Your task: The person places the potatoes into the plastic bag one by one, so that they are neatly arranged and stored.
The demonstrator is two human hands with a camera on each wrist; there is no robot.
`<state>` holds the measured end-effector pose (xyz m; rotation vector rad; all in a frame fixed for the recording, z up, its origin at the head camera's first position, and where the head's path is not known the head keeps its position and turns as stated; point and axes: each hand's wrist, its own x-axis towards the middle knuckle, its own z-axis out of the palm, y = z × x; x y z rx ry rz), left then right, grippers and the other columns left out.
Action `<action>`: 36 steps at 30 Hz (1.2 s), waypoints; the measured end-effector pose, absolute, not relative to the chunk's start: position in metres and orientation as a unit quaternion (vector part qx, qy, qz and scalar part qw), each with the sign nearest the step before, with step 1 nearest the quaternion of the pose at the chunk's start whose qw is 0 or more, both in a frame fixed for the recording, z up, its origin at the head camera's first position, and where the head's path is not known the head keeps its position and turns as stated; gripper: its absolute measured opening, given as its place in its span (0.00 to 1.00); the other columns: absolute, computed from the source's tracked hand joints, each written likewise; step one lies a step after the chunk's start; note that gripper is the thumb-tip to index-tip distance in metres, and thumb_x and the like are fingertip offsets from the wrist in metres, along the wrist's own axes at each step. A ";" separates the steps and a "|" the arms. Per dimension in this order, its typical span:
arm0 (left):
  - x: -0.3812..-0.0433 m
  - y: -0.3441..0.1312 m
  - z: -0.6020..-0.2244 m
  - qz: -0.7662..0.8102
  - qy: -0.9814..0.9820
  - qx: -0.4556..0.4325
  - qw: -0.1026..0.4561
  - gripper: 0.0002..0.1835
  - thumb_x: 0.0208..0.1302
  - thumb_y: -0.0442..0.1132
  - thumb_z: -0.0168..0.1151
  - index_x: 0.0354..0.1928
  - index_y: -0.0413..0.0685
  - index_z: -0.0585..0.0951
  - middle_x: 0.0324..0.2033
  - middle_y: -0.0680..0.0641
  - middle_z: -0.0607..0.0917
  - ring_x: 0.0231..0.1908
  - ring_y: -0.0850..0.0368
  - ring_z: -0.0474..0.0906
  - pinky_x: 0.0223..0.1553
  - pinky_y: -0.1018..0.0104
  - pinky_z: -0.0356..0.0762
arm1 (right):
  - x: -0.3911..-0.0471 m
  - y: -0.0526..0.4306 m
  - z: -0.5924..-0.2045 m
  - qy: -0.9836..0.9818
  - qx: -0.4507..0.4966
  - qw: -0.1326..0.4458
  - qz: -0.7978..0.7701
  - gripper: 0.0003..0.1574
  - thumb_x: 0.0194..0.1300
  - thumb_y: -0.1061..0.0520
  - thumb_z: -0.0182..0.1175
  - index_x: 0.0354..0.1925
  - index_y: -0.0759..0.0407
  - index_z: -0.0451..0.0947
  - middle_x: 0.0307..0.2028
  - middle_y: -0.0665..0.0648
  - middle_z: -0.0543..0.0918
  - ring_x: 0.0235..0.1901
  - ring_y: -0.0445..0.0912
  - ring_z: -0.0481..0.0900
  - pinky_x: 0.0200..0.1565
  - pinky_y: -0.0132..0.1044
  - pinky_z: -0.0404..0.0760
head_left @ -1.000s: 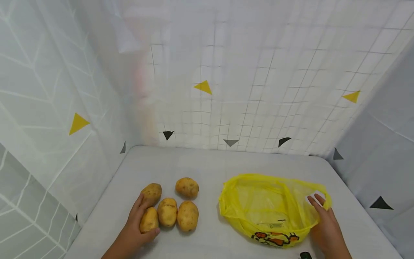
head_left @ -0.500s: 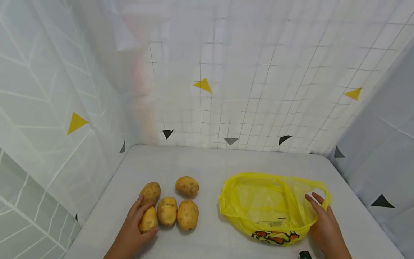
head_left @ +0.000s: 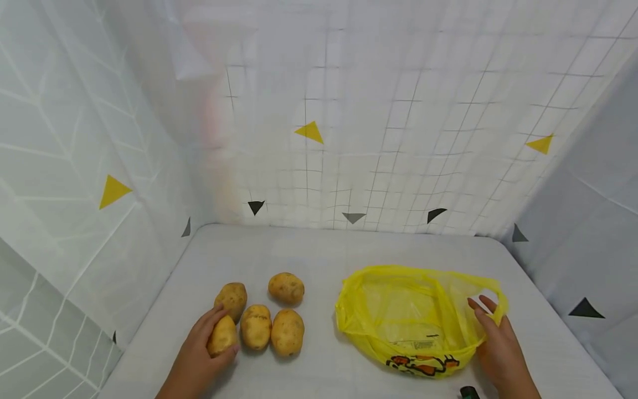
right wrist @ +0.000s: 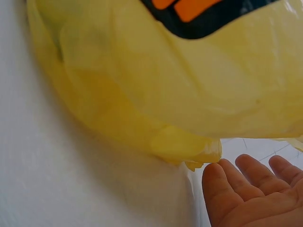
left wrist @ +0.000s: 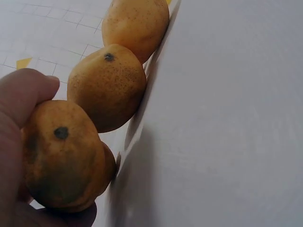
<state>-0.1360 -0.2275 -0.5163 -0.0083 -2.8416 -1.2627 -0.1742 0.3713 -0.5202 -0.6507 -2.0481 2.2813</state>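
My left hand (head_left: 195, 352) grips the nearest left potato (head_left: 222, 336), thumb on one side and fingers on the other. Up close in the left wrist view, this potato (left wrist: 59, 156) shows a dark spot on its end. Several more potatoes lie close by: one (head_left: 231, 300) just beyond the fingertips, a pair (head_left: 256, 327) side by side to the right, another (head_left: 286, 288) behind them. At the right, a yellow plastic bag (head_left: 366, 342) lies with its mouth spread wide. My right hand (head_left: 504, 357) touches the bag's right edge with its fingers extended, the rim crossing them.
A small dark green object (head_left: 469, 392) shows at the bottom edge, near the right wrist. Grey cloth covers the table (head_left: 319, 249). White patterned sheets (head_left: 379, 111) hang behind and at both sides. Bare tabletop lies between the potatoes and the bag.
My left hand has shifted slightly left with the held potato, widening the gap to the potato on its right. My right hand and the bag stay about where they were.
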 end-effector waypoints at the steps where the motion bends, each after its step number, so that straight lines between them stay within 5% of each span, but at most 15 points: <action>1: -0.136 -0.228 -0.516 -0.407 -0.913 -0.001 0.016 0.45 0.62 0.57 0.76 0.77 0.55 0.67 0.79 0.48 0.62 0.78 0.38 0.58 0.72 0.32 0.61 | -0.174 0.371 -0.520 -0.654 -0.208 0.004 0.728 0.49 0.79 0.32 0.50 0.84 0.35 0.38 0.81 0.48 0.53 0.79 0.42 0.49 0.47 0.15 0.75; 7: -0.136 -0.229 -0.515 -0.399 -0.917 0.002 0.020 0.46 0.62 0.60 0.75 0.77 0.55 0.66 0.77 0.46 0.65 0.76 0.38 0.62 0.71 0.33 0.64 | -0.172 0.371 -0.520 -0.658 -0.205 0.012 0.725 0.47 0.79 0.32 0.50 0.84 0.34 0.41 0.81 0.49 0.53 0.78 0.41 0.51 0.47 0.15 0.75; 12: -0.134 -0.227 -0.512 -0.396 -0.918 0.018 0.015 0.47 0.62 0.61 0.75 0.78 0.55 0.66 0.76 0.44 0.67 0.74 0.39 0.65 0.69 0.33 0.67 | -0.166 0.373 -0.523 -0.661 -0.176 0.015 0.730 0.41 0.81 0.32 0.43 0.83 0.33 0.44 0.80 0.45 0.57 0.79 0.38 0.50 0.59 0.17 0.71; 18: -0.132 -0.225 -0.507 -0.407 -0.913 0.016 0.011 0.47 0.62 0.62 0.74 0.78 0.56 0.65 0.77 0.44 0.67 0.75 0.38 0.64 0.70 0.32 0.66 | -0.161 0.375 -0.525 -0.653 -0.141 0.019 0.744 0.38 0.82 0.32 0.40 0.83 0.32 0.46 0.76 0.41 0.62 0.78 0.33 0.50 0.63 0.17 0.68; 27: -0.133 -0.222 -0.500 -0.408 -0.913 0.005 0.015 0.48 0.63 0.63 0.73 0.79 0.56 0.64 0.77 0.42 0.65 0.75 0.36 0.63 0.69 0.32 0.67 | -0.162 0.375 -0.522 -0.663 -0.126 0.004 0.738 0.38 0.83 0.32 0.36 0.84 0.30 0.41 0.83 0.46 0.49 0.81 0.37 0.42 0.74 0.27 0.55; 36: -0.139 -0.212 -0.476 -0.435 -0.900 -0.007 0.026 0.43 0.65 0.60 0.73 0.77 0.56 0.67 0.73 0.42 0.71 0.65 0.42 0.74 0.59 0.43 0.77 | -0.161 0.373 -0.518 -0.654 -0.134 -0.003 0.744 0.38 0.84 0.33 0.36 0.84 0.28 0.39 0.84 0.43 0.47 0.82 0.37 0.36 0.78 0.36 0.43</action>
